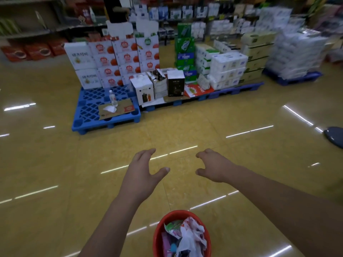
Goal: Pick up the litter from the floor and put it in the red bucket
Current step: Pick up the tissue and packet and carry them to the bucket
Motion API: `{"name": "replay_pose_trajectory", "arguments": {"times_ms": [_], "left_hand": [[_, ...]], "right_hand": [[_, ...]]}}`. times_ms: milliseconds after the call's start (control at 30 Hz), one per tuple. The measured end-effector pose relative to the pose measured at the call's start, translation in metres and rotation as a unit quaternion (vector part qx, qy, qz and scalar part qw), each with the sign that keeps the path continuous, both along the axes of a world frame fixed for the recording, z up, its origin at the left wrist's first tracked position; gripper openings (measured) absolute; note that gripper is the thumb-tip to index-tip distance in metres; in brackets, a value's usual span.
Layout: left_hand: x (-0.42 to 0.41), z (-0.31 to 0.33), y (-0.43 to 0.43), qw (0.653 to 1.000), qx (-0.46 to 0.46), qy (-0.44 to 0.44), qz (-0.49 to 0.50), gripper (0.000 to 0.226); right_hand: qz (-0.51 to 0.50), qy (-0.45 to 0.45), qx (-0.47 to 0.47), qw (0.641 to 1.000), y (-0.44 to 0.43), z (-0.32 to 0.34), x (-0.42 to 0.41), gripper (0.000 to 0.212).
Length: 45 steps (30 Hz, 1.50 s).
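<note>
The red bucket stands on the yellow floor at the bottom centre, between my forearms. It holds crumpled wrappers and plastic bags. My left hand reaches forward over the bare floor with fingers spread and holds nothing. My right hand hovers beside it, fingers loosely bent, also holding nothing. No litter shows on the floor near my hands.
A blue pallet ahead on the left carries a cardboard sheet, a clear bottle and a white crumpled tissue. Stacked cartons and tissue packs line more pallets behind. A dark object lies at the right edge.
</note>
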<state>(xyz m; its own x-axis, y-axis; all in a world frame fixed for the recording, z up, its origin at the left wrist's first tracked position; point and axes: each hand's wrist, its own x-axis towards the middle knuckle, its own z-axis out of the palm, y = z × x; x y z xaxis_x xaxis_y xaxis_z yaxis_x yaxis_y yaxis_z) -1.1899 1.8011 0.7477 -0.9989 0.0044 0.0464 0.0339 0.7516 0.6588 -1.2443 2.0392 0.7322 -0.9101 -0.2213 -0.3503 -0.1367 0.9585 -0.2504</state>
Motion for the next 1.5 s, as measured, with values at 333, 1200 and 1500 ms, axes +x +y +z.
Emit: {"name": "replay_pose_trajectory", "arguments": {"times_ms": [333,1200,1500], "left_hand": [[0.003,0.056,0.010,0.996,0.003,0.040,-0.078,0.077],[0.111,0.126,0.222,0.948,-0.003,0.065,-0.311,0.081],[0.212,0.140,0.301,0.913,-0.002,0.091,-0.397,0.081]], "right_hand": [[-0.076,0.057,0.023,0.995,0.015,0.064,0.052,0.066],[-0.318,0.082,0.072,0.942,0.206,0.132,0.299,0.066],[-0.405,0.097,0.082,0.905,0.260,0.148,0.445,0.067]]}}
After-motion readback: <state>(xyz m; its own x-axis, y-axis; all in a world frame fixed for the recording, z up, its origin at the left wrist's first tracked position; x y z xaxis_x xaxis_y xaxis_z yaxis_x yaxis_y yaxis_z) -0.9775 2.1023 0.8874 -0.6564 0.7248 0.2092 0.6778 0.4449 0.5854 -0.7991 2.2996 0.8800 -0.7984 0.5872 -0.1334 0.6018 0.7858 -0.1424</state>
